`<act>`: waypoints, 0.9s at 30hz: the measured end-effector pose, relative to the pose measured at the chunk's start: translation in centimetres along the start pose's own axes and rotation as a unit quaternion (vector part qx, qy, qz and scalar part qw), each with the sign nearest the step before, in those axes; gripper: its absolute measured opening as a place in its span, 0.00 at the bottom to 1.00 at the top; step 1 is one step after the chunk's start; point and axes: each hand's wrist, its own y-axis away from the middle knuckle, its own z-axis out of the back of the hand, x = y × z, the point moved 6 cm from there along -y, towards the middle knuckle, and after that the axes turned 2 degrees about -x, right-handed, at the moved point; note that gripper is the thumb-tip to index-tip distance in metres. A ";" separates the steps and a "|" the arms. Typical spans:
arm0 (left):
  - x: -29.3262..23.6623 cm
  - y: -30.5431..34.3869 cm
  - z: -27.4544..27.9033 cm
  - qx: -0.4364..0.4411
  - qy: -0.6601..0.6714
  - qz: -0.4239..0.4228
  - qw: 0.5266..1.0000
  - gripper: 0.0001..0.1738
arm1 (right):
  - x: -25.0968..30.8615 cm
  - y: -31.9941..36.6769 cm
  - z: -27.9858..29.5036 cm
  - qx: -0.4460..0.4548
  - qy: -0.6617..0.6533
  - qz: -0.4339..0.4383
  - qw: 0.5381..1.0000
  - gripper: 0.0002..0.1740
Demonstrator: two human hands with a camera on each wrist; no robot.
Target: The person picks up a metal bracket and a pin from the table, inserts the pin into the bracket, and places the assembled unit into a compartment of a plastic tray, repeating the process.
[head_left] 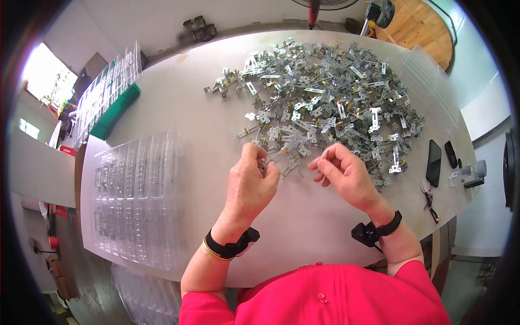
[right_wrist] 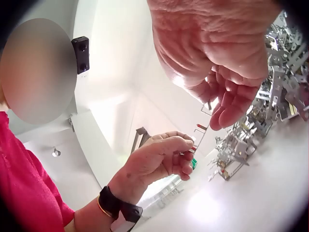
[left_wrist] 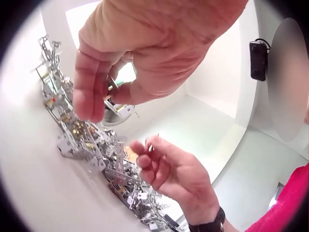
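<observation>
Over the near edge of the heap of metal fittings [head_left: 325,97], my left hand [head_left: 252,176] pinches a thin metal bracket [right_wrist: 200,129] between thumb and fingers. In the right wrist view the bracket shows bent tabs and small red spots, and it points up toward the other hand. My right hand [head_left: 341,170] is a short way to the right, thumb against its curled fingers. A small metal piece [right_wrist: 209,105] sticks out between them; its shape is mostly hidden by the fingertips. The heap mixes silvery plates with brass-coloured parts.
Clear plastic trays [head_left: 135,200] holding rows of parts lie on the left of the table. A green bin [head_left: 115,112] stands behind them. On the right are a phone [head_left: 434,162], pliers [head_left: 429,201] and a small black object [head_left: 450,155]. Another clear tray [head_left: 430,78] is at the back right.
</observation>
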 end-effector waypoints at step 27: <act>1.6 -0.4 -5.4 0.110 0.311 0.013 0.944 0.15 | 2.3 -0.1 1.9 -0.168 0.079 0.145 0.972 0.06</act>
